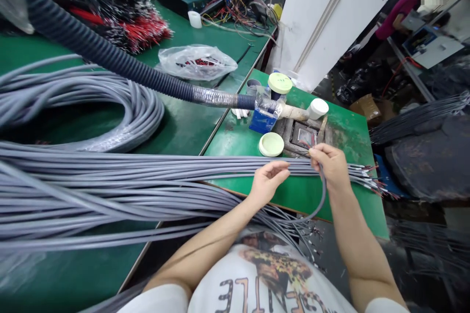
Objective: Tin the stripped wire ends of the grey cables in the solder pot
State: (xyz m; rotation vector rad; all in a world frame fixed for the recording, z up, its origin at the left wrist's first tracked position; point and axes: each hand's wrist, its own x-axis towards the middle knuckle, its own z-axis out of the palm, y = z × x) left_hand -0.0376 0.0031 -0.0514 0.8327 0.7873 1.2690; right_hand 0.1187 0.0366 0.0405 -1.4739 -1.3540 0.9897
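Note:
My right hand (332, 164) pinches the end of a grey cable (323, 195), its thin bare wires pointing left. From the hand the cable curves down toward the bundle at the bench edge. Just beyond the fingertips sits a square solder pot (306, 133) with a shiny grey surface. My left hand (270, 181) hovers over a row of grey cables (220, 166), thumb and fingers apart, with nothing visible in it. Those cables run rightward under both hands and end in stripped wires (370, 181). A pale round dish (271, 144) lies beyond the left hand.
A ribbed black hose (154, 73) crosses to a nozzle beside a blue box (263, 116). A white tub (317, 107) and a yellow-lidded jar (280, 83) stand behind. Coiled grey cable (143, 112) lies left. A person (398, 14) is in the background.

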